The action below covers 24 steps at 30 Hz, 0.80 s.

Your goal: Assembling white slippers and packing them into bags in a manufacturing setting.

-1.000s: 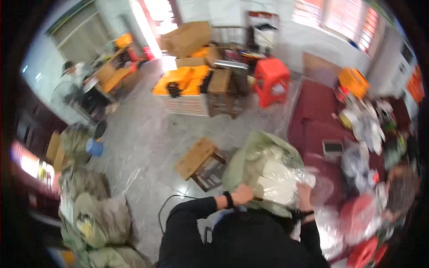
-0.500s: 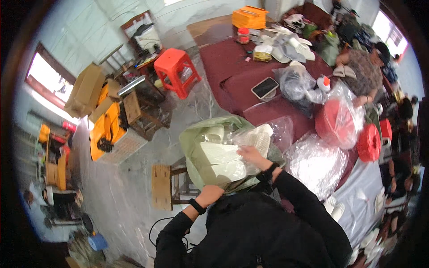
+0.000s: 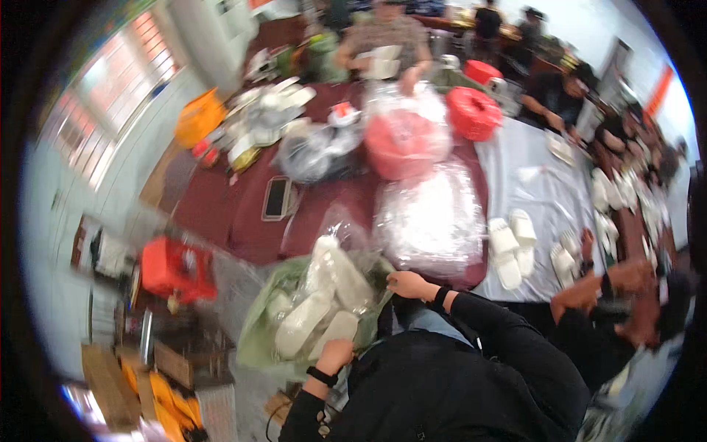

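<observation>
A pale green sack (image 3: 254, 341) sits in front of me, its mouth spread wide. Inside lie several white slippers or slipper soles (image 3: 303, 324), some wrapped in clear plastic (image 3: 345, 276). My left hand (image 3: 335, 356) is closed at the sack's near edge, close to the lowest white piece; the cloth under its fingers is mostly hidden. On the opposite side, my right hand (image 3: 409, 285) pinches the sack's right rim, its fingers bent around the edge. Each wrist wears a black band.
Beyond the sack, a dark red table (image 3: 250, 239) holds a phone (image 3: 277, 197), clear-wrapped packs (image 3: 431, 217) and a red bundle in plastic (image 3: 407, 144). White slippers (image 3: 512, 247) rest on a grey cloth at right. Co-workers sit around; a red stool (image 3: 177, 269) stands left.
My view has swung right, so the table and co-workers show more. My right hand has left the white pieces inside and gripped the sack's right rim. The left stays at the near edge.
</observation>
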Tool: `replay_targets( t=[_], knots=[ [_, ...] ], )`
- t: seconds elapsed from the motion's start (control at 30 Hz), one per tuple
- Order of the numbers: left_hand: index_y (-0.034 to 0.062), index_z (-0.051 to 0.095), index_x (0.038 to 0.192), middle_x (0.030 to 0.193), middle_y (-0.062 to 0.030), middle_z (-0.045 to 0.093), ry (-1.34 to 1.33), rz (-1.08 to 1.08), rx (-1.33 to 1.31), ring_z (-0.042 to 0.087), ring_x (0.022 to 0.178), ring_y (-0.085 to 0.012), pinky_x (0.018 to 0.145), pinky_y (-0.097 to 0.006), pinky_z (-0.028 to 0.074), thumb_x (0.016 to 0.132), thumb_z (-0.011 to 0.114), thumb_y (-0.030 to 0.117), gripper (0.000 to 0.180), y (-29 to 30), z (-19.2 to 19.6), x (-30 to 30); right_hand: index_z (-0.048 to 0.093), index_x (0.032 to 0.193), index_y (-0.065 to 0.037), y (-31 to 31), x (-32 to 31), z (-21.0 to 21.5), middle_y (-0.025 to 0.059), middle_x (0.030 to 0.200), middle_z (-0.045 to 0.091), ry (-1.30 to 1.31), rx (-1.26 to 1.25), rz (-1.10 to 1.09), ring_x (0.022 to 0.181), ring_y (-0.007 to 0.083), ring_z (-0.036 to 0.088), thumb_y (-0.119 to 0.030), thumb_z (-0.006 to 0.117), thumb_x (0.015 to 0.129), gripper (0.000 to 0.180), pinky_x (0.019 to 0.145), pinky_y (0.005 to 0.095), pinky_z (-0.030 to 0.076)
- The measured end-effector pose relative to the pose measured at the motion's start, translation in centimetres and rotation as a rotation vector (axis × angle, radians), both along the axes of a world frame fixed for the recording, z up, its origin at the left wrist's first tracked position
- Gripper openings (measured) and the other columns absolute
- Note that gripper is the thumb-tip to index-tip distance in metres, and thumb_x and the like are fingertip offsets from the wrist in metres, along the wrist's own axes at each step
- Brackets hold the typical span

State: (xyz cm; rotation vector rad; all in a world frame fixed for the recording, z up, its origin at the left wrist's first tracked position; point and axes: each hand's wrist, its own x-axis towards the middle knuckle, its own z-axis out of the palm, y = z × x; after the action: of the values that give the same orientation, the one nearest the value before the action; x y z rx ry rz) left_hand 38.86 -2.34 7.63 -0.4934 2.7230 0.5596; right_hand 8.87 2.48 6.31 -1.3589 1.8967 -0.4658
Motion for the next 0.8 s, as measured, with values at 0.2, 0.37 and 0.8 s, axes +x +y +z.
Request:
replay_targets(
  t=[0.2, 0.37, 0.8],
  knots=[
    [0.0045, 0.06, 0.06, 0.059, -0.0142, 0.056, 0.077, -0.346, -0.126, 0.057, 0.057, -0.0314, 0.052, -0.042, 0.043, 0.073, 0.062, 0.03, 0.028, -1.2, 1.5, -8.4, 0.058, 0.095, -0.003, 6.9, -5.4, 1.5, 0.0142, 0.081, 0.062, 0.043, -0.204, -0.429, 0.079, 0.033, 0.058, -0.023, 0.053, 0.08, 0.025, 0.069, 0.041, 0.045],
    [0.0055, 0.059, 0.072, 0.069, -0.0114, 0.056, 0.299, -0.336, -0.131, 0.056, 0.067, -0.0304, 0.059, -0.041, 0.042, 0.079, 0.058, 0.032, 0.027, -0.7, 4.1, -17.0, 0.059, 0.097, -0.004, 11.0, -9.8, 1.1, 0.0141, 0.084, 0.063, 0.078, -0.222, -0.695, 0.079, 0.0298, 0.061, -0.021, 0.052, 0.081, 0.024, 0.069, 0.0371, 0.047],
    [0.0181, 0.036, 0.131, 0.133, -0.0237, 0.031, 0.249, -0.145, -0.282, 0.035, 0.116, -0.0427, 0.092, -0.051, 0.032, 0.08, 0.054, 0.043, 0.061, -1.7, 3.5, -32.6, 0.061, 0.087, -0.004, 15.6, -18.7, 2.1, 0.0194, 0.085, 0.061, 0.201, -0.296, -1.032, 0.083, 0.0371, 0.057, -0.021, 0.047, 0.079, 0.023, 0.073, 0.0444, 0.044]
  ],
)
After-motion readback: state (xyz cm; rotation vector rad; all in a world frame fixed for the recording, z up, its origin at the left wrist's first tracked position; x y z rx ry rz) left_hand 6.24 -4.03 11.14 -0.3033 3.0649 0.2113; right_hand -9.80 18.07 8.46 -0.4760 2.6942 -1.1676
